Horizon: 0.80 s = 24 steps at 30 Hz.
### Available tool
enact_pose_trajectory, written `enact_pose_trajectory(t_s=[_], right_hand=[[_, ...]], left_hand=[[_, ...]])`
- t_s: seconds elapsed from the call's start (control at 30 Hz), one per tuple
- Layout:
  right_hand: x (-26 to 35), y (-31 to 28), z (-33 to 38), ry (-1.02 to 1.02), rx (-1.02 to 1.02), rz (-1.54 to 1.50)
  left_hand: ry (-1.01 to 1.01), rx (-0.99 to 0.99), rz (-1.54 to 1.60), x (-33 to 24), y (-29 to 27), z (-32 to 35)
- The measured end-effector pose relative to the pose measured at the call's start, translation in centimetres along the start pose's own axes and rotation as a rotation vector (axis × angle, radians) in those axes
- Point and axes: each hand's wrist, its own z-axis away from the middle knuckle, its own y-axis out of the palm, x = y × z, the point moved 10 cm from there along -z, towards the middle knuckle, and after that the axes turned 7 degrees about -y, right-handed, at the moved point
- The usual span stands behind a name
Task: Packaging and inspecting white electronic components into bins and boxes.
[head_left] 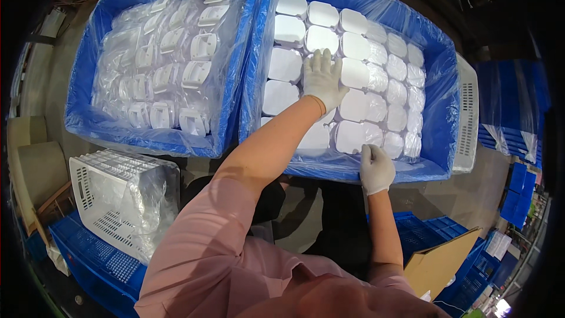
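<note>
White plastic covers (352, 106) with rounded corners lie in rows inside a plastic-lined blue bin (441, 141); those on the right are wrapped in clear film. My left hand (322, 79), in a white glove, reaches across the bin. Its fingers are spread and rest on the covers near the middle. At the bin's near edge is my right hand (378, 169), also gloved, with its fingers curled closed beside a cover in the front row. What they hold, if anything, is hidden.
To the left, another lined blue bin (82, 100) holds film-wrapped white parts with openings (203, 47). A white crate (82, 182) containing clear plastic lies on its side at lower left, on a blue crate (100, 259). Cardboard (438, 259) leans at lower right.
</note>
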Motion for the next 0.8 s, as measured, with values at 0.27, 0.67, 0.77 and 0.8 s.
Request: enact_pose_trajectory(t_s=[0.27, 0.67, 0.77, 0.8], right_hand=[[-0.3, -0.4, -0.1, 0.085, -0.023, -0.037], [-0.4, -0.8, -0.3, 0.085, -0.065, -0.054], [-0.5, -0.9, -0.3, 0.089, -0.073, -0.051], [-0.4, -1.0, -0.3, 0.092, -0.072, -0.049]], left_hand=[[0.007, -0.011, -0.002, -0.6, -1.4, 0.1], [-0.355, 0.120, 0.118, 2.9, -2.8, 1.8], [-0.349, 0.175, 0.125, 2.6, -2.3, 1.7], [-0.347, 0.177, 0.127, 2.6, -2.3, 1.6]])
